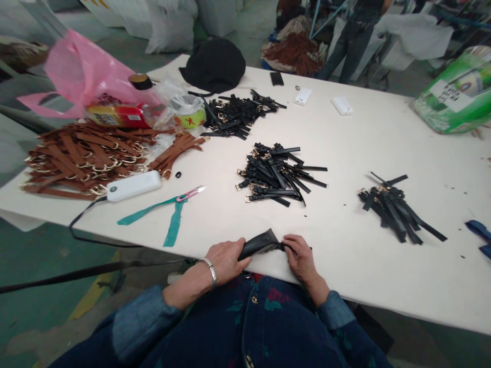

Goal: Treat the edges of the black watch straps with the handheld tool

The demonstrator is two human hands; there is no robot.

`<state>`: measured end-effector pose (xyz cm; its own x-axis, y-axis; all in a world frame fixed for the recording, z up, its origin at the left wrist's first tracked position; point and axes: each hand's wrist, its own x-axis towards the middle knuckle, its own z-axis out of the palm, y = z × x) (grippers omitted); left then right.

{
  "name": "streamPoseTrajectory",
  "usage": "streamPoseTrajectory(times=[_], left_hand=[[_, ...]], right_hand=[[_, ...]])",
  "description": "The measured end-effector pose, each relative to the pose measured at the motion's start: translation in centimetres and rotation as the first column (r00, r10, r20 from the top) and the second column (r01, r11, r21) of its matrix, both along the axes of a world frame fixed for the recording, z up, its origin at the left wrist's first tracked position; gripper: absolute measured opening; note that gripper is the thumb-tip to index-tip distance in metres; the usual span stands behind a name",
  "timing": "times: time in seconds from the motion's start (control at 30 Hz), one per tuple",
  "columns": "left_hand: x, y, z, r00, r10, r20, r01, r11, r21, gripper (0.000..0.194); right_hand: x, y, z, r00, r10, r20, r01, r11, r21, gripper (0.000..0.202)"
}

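Note:
My left hand [226, 259], with a silver bracelet on the wrist, is closed around a wide black leather strap [262, 242] at the table's front edge. Pinched at the strap's right end, my right hand [300, 255] grips a narrow black piece of it; the fingers partly hide that piece. Beyond my hands lies a pile of short black buckle straps [278, 174]. A smaller bunch of black straps [395, 207] rests to the right. Left of my hands are thread snips [187, 195] with green cloth strips tied to the handles.
Brown buckle straps [84, 156] are heaped at the left, beside a white power bank [134, 186] with a cable. Farther back are a pink plastic bag [88, 71], more black straps [233, 113], a black cap [217, 65] and a green bag [458, 92]. A person [355, 38] stands beyond the table.

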<state>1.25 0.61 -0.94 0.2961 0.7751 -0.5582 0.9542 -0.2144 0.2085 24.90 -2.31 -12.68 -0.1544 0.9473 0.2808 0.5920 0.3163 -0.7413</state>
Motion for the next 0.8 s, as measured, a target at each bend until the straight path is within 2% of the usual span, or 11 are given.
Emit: streamPoseTrajectory(times=[0.17,0.3,0.5,0.8], left_hand=[[1.4,0.9,-0.3,0.999,0.025,0.042,-0.023,0.999,-0.026,0.042],[0.6,0.4,-0.8,0.999,0.0,0.052,0.0,1.0,-0.007,0.04],[-0.9,-0.8,-0.2,0.999,-0.034,0.013,0.035,0.997,-0.065,0.034],[1.7,-1.4,-1.2,0.997,-0.077,0.028,0.077,0.997,0.017,0.027]], right_hand=[[0.0,0.1,-0.1,1.0,-0.009,-0.004,0.009,1.0,-0.001,0.023],[-0.1,0.1,0.1,1.0,-0.002,0.007,0.002,1.0,-0.011,0.024],[0.0,0.1,0.3,1.0,-0.015,0.003,0.015,1.0,-0.012,0.026],[0.1,0.1,0.1,1.0,-0.007,-0.019,0.007,1.0,-0.013,0.027]])
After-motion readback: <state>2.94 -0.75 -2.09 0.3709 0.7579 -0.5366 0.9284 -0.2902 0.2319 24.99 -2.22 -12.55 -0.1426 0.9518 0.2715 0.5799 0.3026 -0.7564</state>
